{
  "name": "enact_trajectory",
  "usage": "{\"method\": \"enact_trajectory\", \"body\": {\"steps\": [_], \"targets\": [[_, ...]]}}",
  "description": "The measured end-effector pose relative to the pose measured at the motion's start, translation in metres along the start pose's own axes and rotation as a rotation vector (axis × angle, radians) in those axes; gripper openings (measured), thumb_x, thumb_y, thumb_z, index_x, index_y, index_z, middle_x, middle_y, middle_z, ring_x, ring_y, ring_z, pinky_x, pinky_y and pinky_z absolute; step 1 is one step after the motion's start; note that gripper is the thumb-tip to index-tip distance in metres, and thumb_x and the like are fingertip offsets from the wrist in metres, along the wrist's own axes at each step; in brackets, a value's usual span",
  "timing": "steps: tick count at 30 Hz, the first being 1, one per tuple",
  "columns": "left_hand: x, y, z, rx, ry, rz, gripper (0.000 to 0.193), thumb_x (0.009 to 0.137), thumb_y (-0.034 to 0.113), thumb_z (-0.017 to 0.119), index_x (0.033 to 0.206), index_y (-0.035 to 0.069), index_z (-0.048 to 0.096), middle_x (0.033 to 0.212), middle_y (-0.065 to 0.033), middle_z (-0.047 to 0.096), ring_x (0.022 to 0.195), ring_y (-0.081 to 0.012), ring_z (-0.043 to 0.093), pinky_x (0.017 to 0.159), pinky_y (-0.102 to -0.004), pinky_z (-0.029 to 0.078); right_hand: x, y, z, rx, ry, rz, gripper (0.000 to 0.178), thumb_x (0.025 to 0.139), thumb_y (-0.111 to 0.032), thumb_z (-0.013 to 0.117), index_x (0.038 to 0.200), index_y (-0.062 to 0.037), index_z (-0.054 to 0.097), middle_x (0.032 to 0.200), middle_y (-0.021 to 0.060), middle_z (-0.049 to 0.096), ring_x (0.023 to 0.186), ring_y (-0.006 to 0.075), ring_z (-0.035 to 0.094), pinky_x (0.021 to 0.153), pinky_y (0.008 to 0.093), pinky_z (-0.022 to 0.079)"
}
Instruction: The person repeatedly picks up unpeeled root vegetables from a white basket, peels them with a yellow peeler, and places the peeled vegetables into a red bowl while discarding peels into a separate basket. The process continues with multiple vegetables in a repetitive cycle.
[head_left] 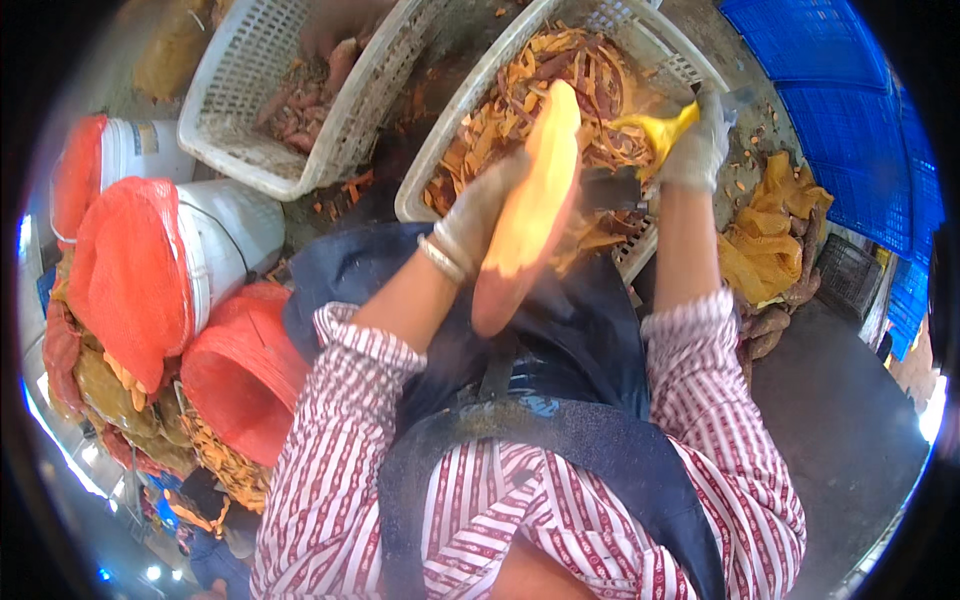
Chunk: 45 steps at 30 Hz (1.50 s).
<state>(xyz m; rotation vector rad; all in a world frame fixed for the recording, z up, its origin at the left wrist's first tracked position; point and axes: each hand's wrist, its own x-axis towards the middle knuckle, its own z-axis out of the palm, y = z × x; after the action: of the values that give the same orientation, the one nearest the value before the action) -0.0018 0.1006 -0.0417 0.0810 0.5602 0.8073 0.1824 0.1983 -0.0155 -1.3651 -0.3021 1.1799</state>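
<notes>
My gloved left hand is closed around the side of a long sweet potato. Most of its upper side is bare orange-yellow flesh, while reddish skin covers the lower end. To the right, my gloved right hand grips a yellow-handled peeler, held apart from the sweet potato. The peeler's blade is blurred and hard to make out. Both hands are above a white plastic crate, which holds a heap of orange and reddish peelings.
A second white crate at the upper left contains unpeeled sweet potatoes. White buckets with red mesh stand on my left, near a red tub. On the right lie a yellow sack and blue panels.
</notes>
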Motion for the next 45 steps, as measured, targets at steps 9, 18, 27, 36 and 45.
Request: {"method": "enact_trajectory", "body": {"steps": [9,18,27,36,45], "targets": [[0.013,-0.01,-0.026,-0.074,0.023,0.179,0.059,0.084,0.038,0.05,0.129,0.006,0.03,0.125,-0.0073,0.041,0.112,-0.0183,0.041,0.096,-0.0281,0.032,-0.079,0.059,0.004,0.099,-0.275,0.248,0.016,0.082,-0.021,0.055,0.086,-0.0067,0.05,0.061,0.0062,0.052,0.043,0.0159,0.047,0.04,0.027,0.04],[-0.006,-0.003,-0.008,0.045,0.119,0.006,0.068,0.073,0.05,0.06,0.117,0.001,0.044,0.098,-0.0121,0.056,0.083,-0.0208,0.057,0.071,-0.0313,0.049,0.166,0.021,-0.03,-0.424,0.171,-0.159,0.039,0.08,-0.04,0.047,0.083,-0.0015,0.055,0.075,0.0102,0.055,0.064,0.0217,0.055,0.059,0.0379,0.045],[0.007,-0.01,-0.012,-0.261,0.035,0.029,0.052,0.084,0.045,0.048,0.118,0.006,0.045,0.109,-0.01,0.052,0.1,-0.019,0.051,0.087,-0.0295,0.042,-0.084,0.041,-0.009,0.168,-0.414,0.185,0.043,0.079,-0.022,0.059,0.119,-0.0208,0.043,0.068,-0.0002,0.047,0.052,0.0081,0.045,0.049,0.0173,0.04],[-0.005,-0.008,-0.011,0.255,0.0,0.067,0.074,0.072,0.045,0.064,0.125,0.002,0.035,0.11,-0.006,0.05,0.095,-0.0133,0.05,0.079,-0.0259,0.044,0.088,0.02,-0.005,0.029,0.056,-0.285,0.019,0.076,-0.021,0.055,0.074,-0.0027,0.049,0.063,0.0077,0.052,0.053,0.0199,0.053,0.05,0.0345,0.047],[-0.004,-0.013,-0.004,0.986,0.041,0.125,0.088,0.062,0.037,0.075,0.127,-0.002,0.03,0.118,-0.0122,0.044,0.11,-0.0191,0.041,0.094,-0.0287,0.032,0.072,0.02,0.004,-0.454,0.087,-0.4,0.025,0.072,-0.027,0.059,0.079,-0.0034,0.056,0.067,0.011,0.053,0.064,0.02,0.05,0.062,0.0312,0.043]]}}
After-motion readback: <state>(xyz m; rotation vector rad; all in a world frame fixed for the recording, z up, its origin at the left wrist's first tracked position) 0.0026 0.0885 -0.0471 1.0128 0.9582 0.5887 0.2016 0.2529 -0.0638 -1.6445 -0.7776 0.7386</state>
